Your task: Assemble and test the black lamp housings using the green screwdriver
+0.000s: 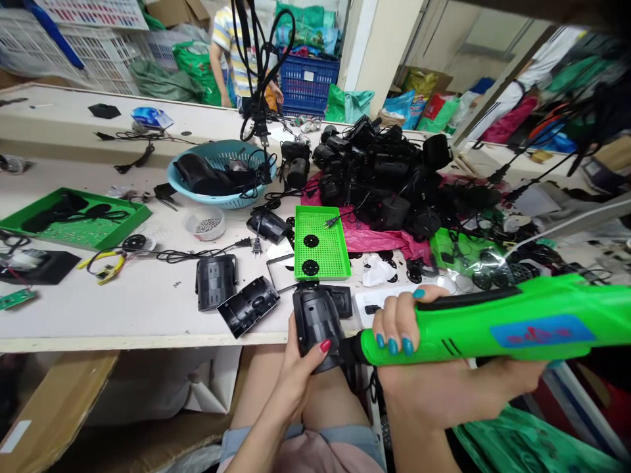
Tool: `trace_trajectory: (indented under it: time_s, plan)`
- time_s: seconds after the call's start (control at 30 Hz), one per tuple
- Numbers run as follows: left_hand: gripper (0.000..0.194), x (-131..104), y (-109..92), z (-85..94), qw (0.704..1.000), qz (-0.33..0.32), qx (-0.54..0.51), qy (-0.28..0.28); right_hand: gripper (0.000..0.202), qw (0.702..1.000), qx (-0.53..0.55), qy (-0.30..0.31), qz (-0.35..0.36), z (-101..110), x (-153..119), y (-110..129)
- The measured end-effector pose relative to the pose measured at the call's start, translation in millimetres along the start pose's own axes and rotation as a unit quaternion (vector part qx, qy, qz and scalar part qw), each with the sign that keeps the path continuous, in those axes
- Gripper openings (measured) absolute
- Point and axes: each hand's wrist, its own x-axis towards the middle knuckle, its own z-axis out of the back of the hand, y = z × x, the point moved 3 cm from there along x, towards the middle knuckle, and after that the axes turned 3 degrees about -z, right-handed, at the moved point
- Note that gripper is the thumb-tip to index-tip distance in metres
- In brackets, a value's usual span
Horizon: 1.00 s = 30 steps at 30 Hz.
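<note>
Near the table's front edge, my left hand (296, 374) is closed around a black plastic housing (315, 318), thumb on its lower part. My right hand (401, 322) wraps round a bright green power tool (453, 328) lying across the right side. The tool's dark front end meets the right side of the housing; its tip is hidden. To the left, a black half shell (249, 306) lies with its hollow side up beside another black housing (215, 282). Behind them stands a green perforated tray (321, 243) with two black discs and a plug.
A blue basket (221, 174) of black parts stands at the back, near a small tub of screws (204, 225). Black devices (384, 171) are heaped on pink plastic. Cables (259, 72) hang from above. A person in a striped shirt (236, 52) stands behind the table.
</note>
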Motion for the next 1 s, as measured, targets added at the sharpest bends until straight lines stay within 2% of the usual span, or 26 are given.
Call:
trace_trajectory:
  time_s: [0.07, 0.2, 0.23, 0.33, 0.37, 0.43, 0.5, 0.57, 0.63, 0.7, 0.77, 0.83, 0.9, 1.0]
  plan:
    - [0.105, 0.3, -0.9, 0.7, 1.0, -0.008, 0.015, 0.003, 0.065, 0.998, -0.026, -0.047, 0.027, 3.3, 16.0, 6.9]
    - [0.115, -3.4, -1.5, 4.6, 1.0, 0.006, -0.011, 0.008, 0.058, 0.958, -0.097, -0.197, 0.184, 36.8, 63.6, 11.2]
    - [0.116, -4.5, -0.5, 6.4, 1.0, 0.014, -0.027, 0.004, 0.056, 0.95, -0.135, -0.202, 0.197, 46.6, 74.8, 8.8]
    - [0.109, -6.2, 3.6, 12.3, 0.998, 0.036, -0.056, -0.018, 0.048, 0.941, -0.246, -0.173, 0.157, 70.9, 91.0, -2.5]
    - [0.104, -6.0, 4.8, 14.3, 0.997, 0.041, -0.058, -0.026, 0.052, 0.933, -0.282, -0.166, 0.147, 75.4, 87.3, -5.3]
    - [0.096, -4.9, 6.4, 17.5, 0.997, 0.045, -0.054, -0.038, 0.073, 0.902, -0.375, -0.151, 0.153, 76.1, 66.7, -8.5]
    - [0.09, -3.2, 7.9, 19.1, 0.996, 0.057, -0.054, -0.033, 0.082, 0.856, -0.49, -0.089, 0.138, 66.1, 36.9, -13.7]
    - [0.087, -1.0, 8.5, 19.3, 0.995, 0.07, -0.067, -0.027, 0.08, 0.823, -0.562, 0.068, 0.038, 51.4, 8.6, -26.8]
    - [0.085, 1.1, 7.1, 17.6, 0.992, 0.077, -0.091, -0.029, 0.091, 0.762, -0.594, 0.244, -0.083, 39.8, -13.8, -41.5]
    - [0.076, 2.2, 3.6, 13.4, 0.988, 0.086, -0.119, -0.05, 0.107, 0.702, -0.607, 0.344, -0.146, 35.0, -24.7, -50.0]
    - [0.06, 1.2, -1.5, 7.5, 0.982, 0.104, -0.125, -0.093, 0.114, 0.672, -0.618, 0.38, -0.152, 34.6, -25.2, -53.8]
    - [0.051, -2.0, -7.0, 1.5, 0.976, 0.122, -0.108, -0.143, 0.11, 0.652, -0.631, 0.398, -0.135, 35.1, -23.0, -56.8]
    - [0.05, -6.3, -11.3, -3.1, 0.971, 0.132, -0.087, -0.177, 0.103, 0.639, -0.642, 0.41, -0.107, 35.0, -21.8, -59.4]
    - [0.054, -11.2, -14.6, -6.2, 0.974, 0.116, -0.076, -0.179, 0.095, 0.632, -0.644, 0.425, -0.077, 33.9, -22.2, -60.6]
